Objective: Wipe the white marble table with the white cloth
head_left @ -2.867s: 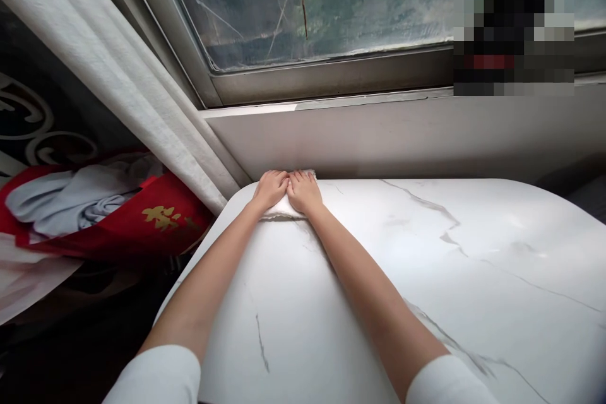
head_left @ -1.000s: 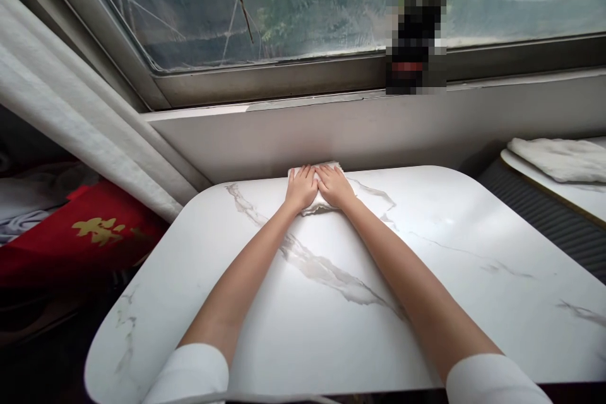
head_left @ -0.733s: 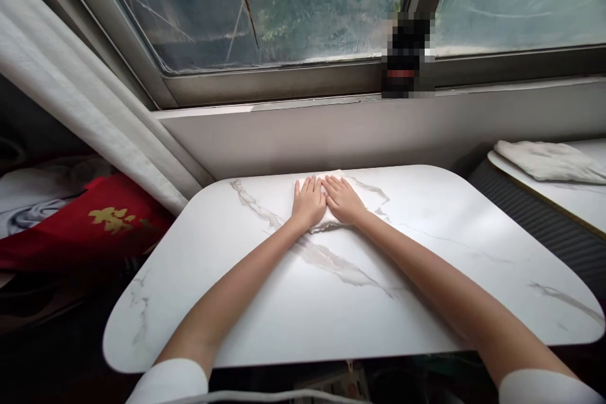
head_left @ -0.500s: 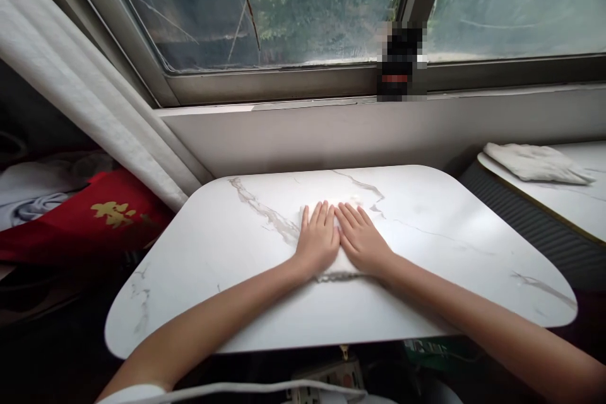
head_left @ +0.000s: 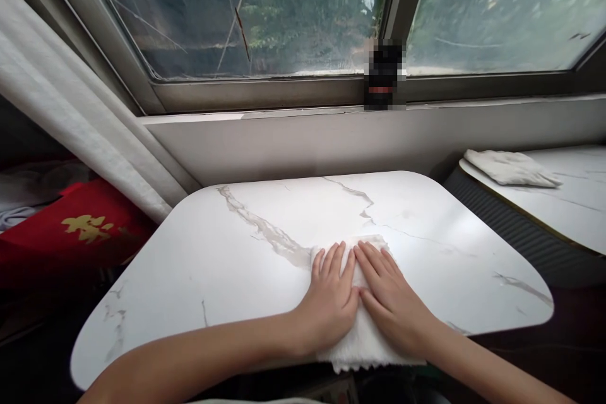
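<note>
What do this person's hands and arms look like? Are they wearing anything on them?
The left hand and right hand are ordinary human hands with slim fingers, no gloves, and no rings that I can see. The left forearm and right forearm are slender and bare, with no watch, bracelet or sleeve in view.

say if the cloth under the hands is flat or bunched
Flat: the white cloth lies spread beneath left hand and right hand, its near edge uncrumpled. Whether layered, I cannot tell.

The cloth looks fuzzy and matt, the tabletop glossy
</note>
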### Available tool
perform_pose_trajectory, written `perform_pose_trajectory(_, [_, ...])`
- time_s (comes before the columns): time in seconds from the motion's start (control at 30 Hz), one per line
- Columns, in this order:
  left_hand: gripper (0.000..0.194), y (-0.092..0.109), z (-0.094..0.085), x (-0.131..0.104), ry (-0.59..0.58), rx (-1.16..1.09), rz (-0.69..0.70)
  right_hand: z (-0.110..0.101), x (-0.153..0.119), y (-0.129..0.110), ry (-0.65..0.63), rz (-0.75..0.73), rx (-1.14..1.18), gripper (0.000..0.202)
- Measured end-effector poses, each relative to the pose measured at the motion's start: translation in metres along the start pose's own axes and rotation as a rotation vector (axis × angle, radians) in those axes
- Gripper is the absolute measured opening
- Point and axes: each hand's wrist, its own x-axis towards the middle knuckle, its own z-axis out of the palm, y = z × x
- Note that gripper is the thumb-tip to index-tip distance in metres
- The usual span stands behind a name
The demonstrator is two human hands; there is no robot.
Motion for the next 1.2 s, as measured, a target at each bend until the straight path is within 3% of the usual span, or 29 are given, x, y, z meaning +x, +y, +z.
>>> perform_pose_trajectory(0.13, [0.053,-0.028,0.002,0.052,0.069,0.064,-0.079,0.008,0.06,0.024,-0.075,0.078,0.001,0.055])
perform_pose_trajectory(0.37, [0.053,-0.092,-0.001,0.162,0.136,0.156,-0.17,0.023,0.179,0.086,-0.04,0.058,-0.034,0.055])
perform_pose_trajectory(0.57, [0.052,-0.116,-0.002,0.209,0.146,0.183,-0.192,0.032,0.223,0.116,0.021,0.071,-0.028,0.053])
perform_pose_trajectory(0.73, [0.051,-0.117,-0.001,0.213,0.145,0.208,-0.183,0.032,0.221,0.116,0.064,0.085,-0.025,0.052])
perform_pose_trajectory(0.9, [0.052,-0.101,0.0,0.198,0.142,0.219,-0.181,0.028,0.197,0.109,0.091,0.054,-0.036,0.051])
perform_pose_trajectory(1.03, [0.053,-0.069,0.009,0.167,0.159,0.196,-0.152,0.023,0.155,0.103,0.079,-0.001,-0.044,0.051])
perform_pose_trajectory(1.2, [0.056,-0.003,0.02,0.104,0.143,0.189,-0.113,0.01,0.063,0.086,0.085,-0.086,-0.026,0.051])
